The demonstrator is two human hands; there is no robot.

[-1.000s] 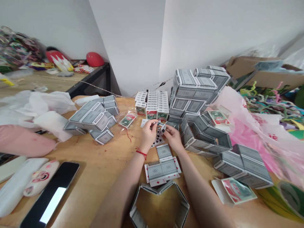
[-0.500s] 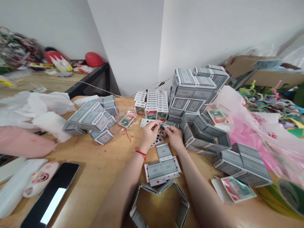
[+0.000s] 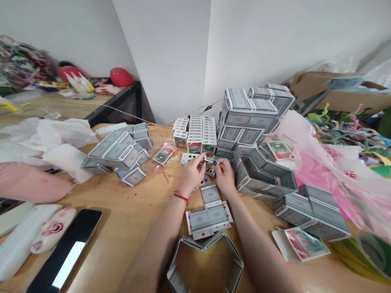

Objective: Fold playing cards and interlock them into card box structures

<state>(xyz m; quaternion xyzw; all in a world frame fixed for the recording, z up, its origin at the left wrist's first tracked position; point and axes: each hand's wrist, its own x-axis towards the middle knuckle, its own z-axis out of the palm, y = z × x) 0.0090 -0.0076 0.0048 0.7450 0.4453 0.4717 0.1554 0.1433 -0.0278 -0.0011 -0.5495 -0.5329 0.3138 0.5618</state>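
Note:
My left hand (image 3: 193,173), with a red string bracelet at the wrist, pinches one end of a playing card (image 3: 209,160). My right hand (image 3: 225,176) pinches the other end. The card appears narrow, as if bent or seen edge-on; I cannot tell which. Below it lie several face-up cards, one with black spades (image 3: 187,158) beside my left fingers. Closer to me, patterned card backs (image 3: 205,218) overlap red-suited cards. Between my forearms stands a heart-shaped ring of folded cards (image 3: 237,264).
Card boxes stand in rows (image 3: 194,132) by the wall. Folded-card structures rise at left (image 3: 117,148) and right (image 3: 241,118), with an open card frame (image 3: 259,171) beside my right hand. A phone (image 3: 65,250) lies at the left, yellow tape (image 3: 363,256) at the right.
My hands have parted slightly, and more of the card shows between my fingers. The surrounding things stay where they were.

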